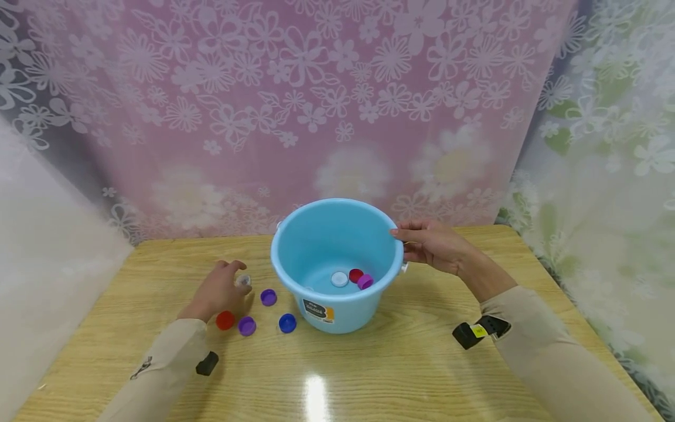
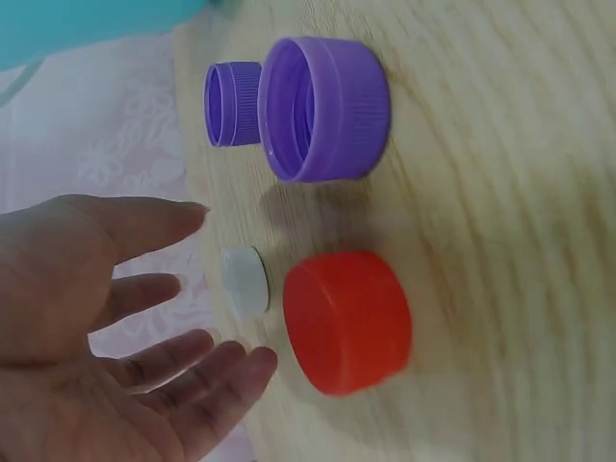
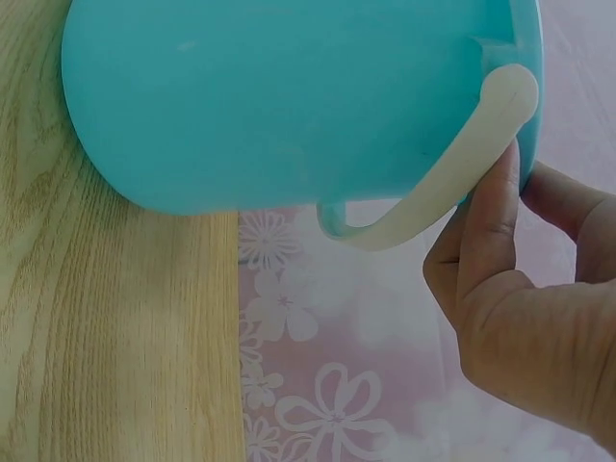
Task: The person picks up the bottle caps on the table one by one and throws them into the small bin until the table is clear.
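A light-blue bucket stands upright on the wooden table. Thumb and fingers of my right hand pinch its rim on the right side, beside the white handle that hangs down. On the table to the left, my left hand reaches around a small white bottle cap. In the left wrist view its thumb and fingers are spread, with a gap to the white cap. Close by lie a red cap, a purple cap, another purple cap and a dark-blue cap.
Inside the bucket lie a white cap, a red cap and a magenta cap. A flowered pink curtain hangs behind the table's back edge. Pale flowered cloth hangs on the right.
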### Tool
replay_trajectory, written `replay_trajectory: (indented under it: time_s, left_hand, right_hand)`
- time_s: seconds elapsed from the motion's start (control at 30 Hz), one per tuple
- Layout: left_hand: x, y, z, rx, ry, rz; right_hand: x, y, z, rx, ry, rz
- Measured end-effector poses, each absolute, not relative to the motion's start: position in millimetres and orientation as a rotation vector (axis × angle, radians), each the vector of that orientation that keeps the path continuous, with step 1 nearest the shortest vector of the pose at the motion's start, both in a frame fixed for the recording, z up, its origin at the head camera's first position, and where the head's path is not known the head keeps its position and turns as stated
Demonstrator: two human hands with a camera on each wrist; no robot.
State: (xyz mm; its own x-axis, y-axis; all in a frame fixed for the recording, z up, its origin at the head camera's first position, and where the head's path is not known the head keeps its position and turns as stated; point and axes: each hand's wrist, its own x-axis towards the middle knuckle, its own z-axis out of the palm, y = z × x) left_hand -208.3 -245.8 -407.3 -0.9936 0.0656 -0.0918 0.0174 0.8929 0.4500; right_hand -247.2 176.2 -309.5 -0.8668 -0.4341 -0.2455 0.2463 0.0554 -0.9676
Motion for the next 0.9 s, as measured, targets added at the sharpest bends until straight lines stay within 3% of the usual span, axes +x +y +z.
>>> replay_trajectory:
  time_s: [0.9]
  left_hand:
    - [-223.3,-233.8,-412.3,0.151,2.975,0.503]
  right_hand:
    - [-248.4,175.8,-309.1,-0.16,1.811,-1.876]
